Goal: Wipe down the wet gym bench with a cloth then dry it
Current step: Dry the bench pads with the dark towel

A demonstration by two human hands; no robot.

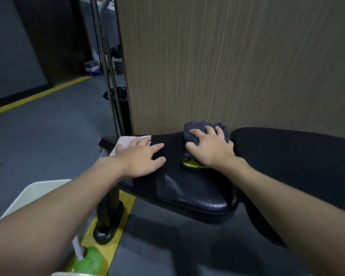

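Note:
The black padded gym bench runs across the middle of the view, with a second black pad to the right. My right hand presses flat on a crumpled grey cloth with a yellow edge, lying on the seat near the gap between the pads. My left hand rests palm down, fingers spread, on the seat's left end. It partly covers a pale pink cloth that hangs over that end.
A wood-grain panel rises right behind the bench. The bench's black leg stands on yellow floor tape. A green spray bottle and a white seat sit at lower left. A black bin and poles stand behind.

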